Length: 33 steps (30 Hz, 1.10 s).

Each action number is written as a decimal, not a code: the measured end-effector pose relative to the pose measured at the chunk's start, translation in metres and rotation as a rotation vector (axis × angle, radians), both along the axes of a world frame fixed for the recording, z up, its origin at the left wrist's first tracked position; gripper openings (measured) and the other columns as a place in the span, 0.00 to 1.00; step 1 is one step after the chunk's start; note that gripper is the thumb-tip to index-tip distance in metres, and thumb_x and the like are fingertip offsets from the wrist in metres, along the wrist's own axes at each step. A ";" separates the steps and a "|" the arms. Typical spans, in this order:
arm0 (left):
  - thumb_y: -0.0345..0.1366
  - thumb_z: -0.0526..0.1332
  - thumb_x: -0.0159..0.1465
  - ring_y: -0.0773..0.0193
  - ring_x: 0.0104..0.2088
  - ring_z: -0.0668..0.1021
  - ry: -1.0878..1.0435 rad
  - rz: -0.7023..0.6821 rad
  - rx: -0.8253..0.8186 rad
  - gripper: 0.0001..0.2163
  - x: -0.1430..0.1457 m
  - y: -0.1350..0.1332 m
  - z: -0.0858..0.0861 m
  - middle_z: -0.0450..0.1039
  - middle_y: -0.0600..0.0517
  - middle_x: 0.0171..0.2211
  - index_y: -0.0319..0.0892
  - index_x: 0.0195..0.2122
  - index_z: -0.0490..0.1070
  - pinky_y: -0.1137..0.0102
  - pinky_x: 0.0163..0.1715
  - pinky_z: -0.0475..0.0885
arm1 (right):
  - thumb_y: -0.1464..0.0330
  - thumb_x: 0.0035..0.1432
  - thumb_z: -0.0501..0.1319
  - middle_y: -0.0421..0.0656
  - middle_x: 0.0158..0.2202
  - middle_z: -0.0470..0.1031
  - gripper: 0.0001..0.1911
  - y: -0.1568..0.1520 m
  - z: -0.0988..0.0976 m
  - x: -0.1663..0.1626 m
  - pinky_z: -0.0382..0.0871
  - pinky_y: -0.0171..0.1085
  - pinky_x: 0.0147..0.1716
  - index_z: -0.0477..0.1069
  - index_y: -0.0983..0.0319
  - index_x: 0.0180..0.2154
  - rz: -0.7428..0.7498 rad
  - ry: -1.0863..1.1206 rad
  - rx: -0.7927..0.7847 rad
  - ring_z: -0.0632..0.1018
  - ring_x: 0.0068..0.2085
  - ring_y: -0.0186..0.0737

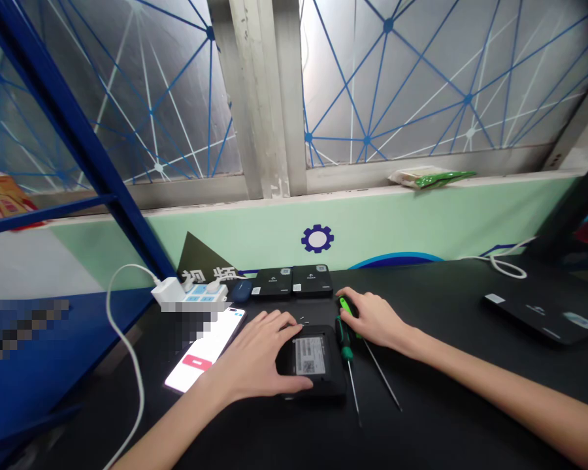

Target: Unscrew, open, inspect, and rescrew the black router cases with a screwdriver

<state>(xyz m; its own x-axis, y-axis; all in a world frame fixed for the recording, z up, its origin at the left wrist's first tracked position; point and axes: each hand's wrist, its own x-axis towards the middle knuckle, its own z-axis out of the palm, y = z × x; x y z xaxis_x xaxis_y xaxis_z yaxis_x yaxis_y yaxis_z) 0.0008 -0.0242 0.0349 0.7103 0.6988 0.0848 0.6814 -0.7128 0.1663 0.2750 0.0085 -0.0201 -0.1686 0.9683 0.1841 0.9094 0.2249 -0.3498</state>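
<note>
A square black device [336,375] with a white printed label lies flat on the black table. My left hand [255,359] spans its left side, with the thumb at the near edge and the fingers at the far edge. To the right, my right hand [376,318] has its fingers closed around the handle of a bright green screwdriver [344,305], whose shaft points toward me. Alongside it lies a dark green screwdriver [343,337], between the device and my right hand. Several tiny screws [304,320] rest just beyond the device.
A lit phone [208,352] lies left of my left hand. Behind it are a power strip [203,294] with a white cable and a dark blue case [242,291]. Two black boxes [273,283] stand at the back; another flat black box [539,318] lies right.
</note>
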 end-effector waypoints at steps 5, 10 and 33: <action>0.68 0.63 0.50 0.36 0.64 0.62 0.054 -0.004 -0.078 0.49 -0.003 0.000 -0.005 0.59 0.43 0.66 0.47 0.68 0.57 0.42 0.63 0.54 | 0.63 0.64 0.53 0.46 0.29 0.76 0.18 -0.003 0.003 -0.003 0.49 0.35 0.27 0.70 0.59 0.52 -0.037 -0.085 -0.012 0.76 0.32 0.47; 0.67 0.64 0.50 0.36 0.65 0.60 0.055 0.005 -0.103 0.50 -0.003 0.000 -0.009 0.58 0.43 0.67 0.45 0.69 0.55 0.41 0.63 0.52 | 0.57 0.66 0.50 0.43 0.25 0.75 0.20 -0.006 0.006 -0.004 0.48 0.35 0.26 0.66 0.58 0.54 -0.040 -0.084 0.070 0.76 0.28 0.46; 0.66 0.63 0.53 0.36 0.65 0.59 -0.033 0.023 -0.097 0.48 -0.010 -0.001 -0.024 0.56 0.44 0.66 0.51 0.70 0.51 0.43 0.61 0.58 | 0.62 0.52 0.64 0.42 0.16 0.69 0.21 -0.025 0.023 -0.015 0.48 0.36 0.23 0.61 0.61 0.13 0.068 -0.077 0.043 0.70 0.22 0.39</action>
<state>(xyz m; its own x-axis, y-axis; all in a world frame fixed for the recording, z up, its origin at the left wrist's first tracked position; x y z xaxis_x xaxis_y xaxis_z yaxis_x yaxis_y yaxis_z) -0.0087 -0.0253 0.0105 0.6920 0.7208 0.0389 0.6903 -0.6765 0.2567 0.2596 -0.0162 0.0025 -0.2485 0.9458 0.2089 0.9155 0.2998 -0.2684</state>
